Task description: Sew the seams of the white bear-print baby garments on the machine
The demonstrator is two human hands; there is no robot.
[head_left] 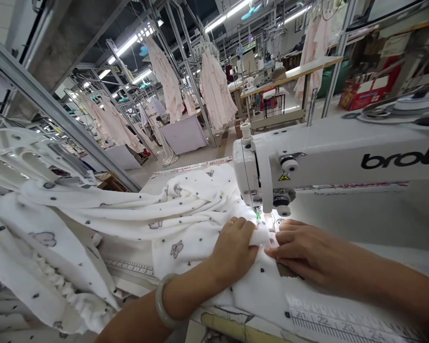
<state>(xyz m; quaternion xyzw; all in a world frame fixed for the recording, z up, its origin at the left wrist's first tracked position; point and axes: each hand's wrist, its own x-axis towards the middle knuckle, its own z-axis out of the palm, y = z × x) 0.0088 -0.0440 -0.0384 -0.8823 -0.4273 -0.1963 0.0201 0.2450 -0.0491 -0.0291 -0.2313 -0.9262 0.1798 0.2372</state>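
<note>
A white printed fabric (171, 214) with small dark motifs lies across the sewing table and drapes off to the left. My left hand (234, 247) has its fingers curled, gripping a fold of this fabric just in front of the needle area (259, 214). A pale bangle sits on its wrist. My right hand (300, 250) lies on the cloth to the right with its fingers stretched out and pressed flat, their tips meeting the same fold. The white sewing machine (329, 152) stands right behind both hands.
A printed ruler strip (336, 321) runs along the table's near edge. A white plastic rack (17, 162) stands at the left. Pale garments (216, 90) hang from overhead rails behind, among more tables and a metal post (57, 112).
</note>
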